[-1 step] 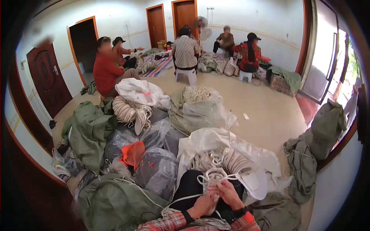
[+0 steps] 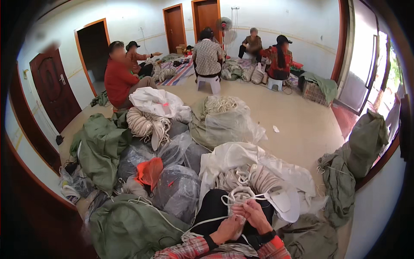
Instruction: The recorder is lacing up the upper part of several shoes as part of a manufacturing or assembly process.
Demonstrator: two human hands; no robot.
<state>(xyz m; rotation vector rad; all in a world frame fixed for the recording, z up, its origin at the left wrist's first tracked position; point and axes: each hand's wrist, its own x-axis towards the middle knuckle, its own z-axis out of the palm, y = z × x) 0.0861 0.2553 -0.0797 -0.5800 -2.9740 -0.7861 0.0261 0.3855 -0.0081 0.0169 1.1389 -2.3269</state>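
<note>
A beige shoe upper (image 2: 240,196) lies over my lap, between my dark trouser legs, its opening facing away from me. White shoelace (image 2: 260,196) loops out on both sides of that opening. My left hand (image 2: 228,228) is closed on the upper's near, left part. Over the lacing area, my right hand (image 2: 255,216) has its fingers bent together, seemingly pinching the shoelace; the fingertips partly hide it. Just beyond, nested beige uppers (image 2: 266,179) rest on a white sack (image 2: 235,151). A white sole-shaped flap (image 2: 284,205) sticks out at their right.
Green sacks (image 2: 133,222) and clear plastic bags (image 2: 177,190) crowd the left, with an orange bag (image 2: 148,172) among them. Another bundle of uppers (image 2: 144,125) lies beyond. More green sacks (image 2: 338,185) stand right, near the open door. Several people sit farther back, one on a white stool (image 2: 210,84).
The fingers of my right hand have shifted slightly left and away from me over the lacing. My left hand stays nearly in place on the upper.
</note>
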